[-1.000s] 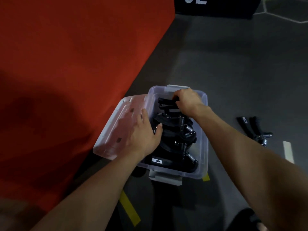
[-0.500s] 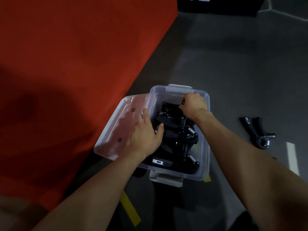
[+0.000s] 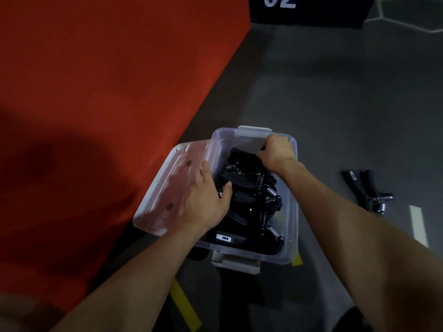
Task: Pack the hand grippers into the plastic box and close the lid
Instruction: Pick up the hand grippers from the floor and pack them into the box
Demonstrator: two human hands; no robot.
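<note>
While its fingers curl into the far end of the pile, the right hand (image 3: 275, 152) grips what seems to be a gripper handle; exactly what it pinches is hidden. Straight, slightly spread fingers of the left hand (image 3: 203, 202) lie over the box's left rim, thumb touching the hand grippers (image 3: 249, 200). These black grippers fill the clear plastic box (image 3: 291, 212), stacked with springs toward the right wall. Against the box's left side leans the lid (image 3: 167, 188), beside a red mat (image 3: 96, 92). One more hand gripper (image 3: 364, 190) lies well apart to the right on the grey floor (image 3: 335, 92), handles pointing far, spring end near.
</note>
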